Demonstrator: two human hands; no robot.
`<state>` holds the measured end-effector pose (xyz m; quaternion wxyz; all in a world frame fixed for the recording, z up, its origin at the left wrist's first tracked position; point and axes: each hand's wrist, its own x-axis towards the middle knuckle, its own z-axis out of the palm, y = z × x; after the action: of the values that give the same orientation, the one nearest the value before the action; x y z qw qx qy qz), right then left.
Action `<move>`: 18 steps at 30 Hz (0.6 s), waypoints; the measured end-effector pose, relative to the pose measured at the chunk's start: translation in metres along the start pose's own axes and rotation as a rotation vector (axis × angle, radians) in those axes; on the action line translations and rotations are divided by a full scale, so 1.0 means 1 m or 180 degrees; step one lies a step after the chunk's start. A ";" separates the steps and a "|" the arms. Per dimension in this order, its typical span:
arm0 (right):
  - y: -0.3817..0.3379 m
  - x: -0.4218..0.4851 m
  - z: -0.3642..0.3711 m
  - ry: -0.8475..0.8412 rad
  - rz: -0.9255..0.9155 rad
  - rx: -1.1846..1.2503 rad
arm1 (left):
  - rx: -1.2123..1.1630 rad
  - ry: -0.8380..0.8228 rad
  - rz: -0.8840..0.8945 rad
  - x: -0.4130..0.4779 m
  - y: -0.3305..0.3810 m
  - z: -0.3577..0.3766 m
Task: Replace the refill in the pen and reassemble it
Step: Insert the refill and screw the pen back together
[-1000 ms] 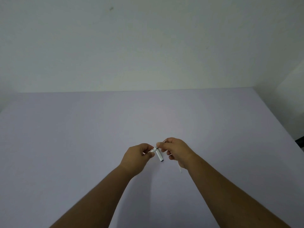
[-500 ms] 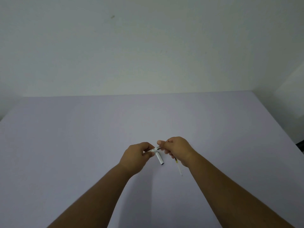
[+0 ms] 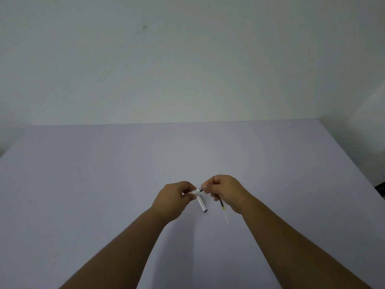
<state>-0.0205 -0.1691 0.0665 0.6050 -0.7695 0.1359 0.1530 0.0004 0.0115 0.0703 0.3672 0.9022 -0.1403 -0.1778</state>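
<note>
No brand or writing I can make out on anything here, the pen parts are just too small and washed out to read.

So, both my hands are up over the middle of the table [image 3: 104, 184], which is a plain pale lilac surface. My left hand [image 3: 174, 200] is curled closed, thumb and fingertips pinched on the white pen barrel [image 3: 195, 192], which runs sideways across to my other hand. My right hand [image 3: 224, 190] is closed too, fingers pinched on the small metal tip end [image 3: 201, 189] of that barrel, so the two hands meet right there, nearly touching.

Hanging down out of the bottom of my right fist is the thin refill [image 3: 224, 211]: dark section near the hand, a little yellow band, then a clear bit going pale towards its end. It looks tucked under my curled fingers, but I can't tell exactly how it's held.

Just below my left thumb is a white cap [image 3: 202, 203] with a dark end, angled down and to the right. Can't tell if it's lying on the table or hooked in my left hand.

Behind the table it's a bare off-white wall [image 3: 187, 59] with one little dark mark [image 3: 144, 27] up high.
</note>
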 end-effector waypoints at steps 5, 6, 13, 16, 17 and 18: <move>-0.001 -0.003 0.002 -0.0011 0.0064 -0.0072 | -0.0045 0.0045 -0.0003 -0.002 0.000 -0.002; 0.000 -0.003 0.001 -0.0028 0.0015 -0.0005 | -0.0035 0.0050 -0.0009 -0.002 0.000 -0.002; -0.001 -0.009 0.001 -0.0026 0.0023 0.0142 | 0.0040 0.0049 -0.0011 -0.002 0.001 0.000; -0.001 -0.010 -0.001 -0.0021 0.0090 0.0172 | 0.0101 0.0017 0.0024 -0.003 0.003 0.000; -0.003 -0.010 -0.002 -0.0005 0.0186 0.0062 | 0.0113 0.0013 0.0041 -0.004 0.004 0.001; -0.004 -0.010 -0.002 0.0017 0.0239 -0.0057 | 0.0112 0.0017 0.0050 -0.005 0.004 0.001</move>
<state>-0.0285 -0.1698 0.0742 0.5916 -0.7696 0.1648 0.1747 -0.0048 0.0100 0.0735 0.3529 0.9078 -0.1495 -0.1700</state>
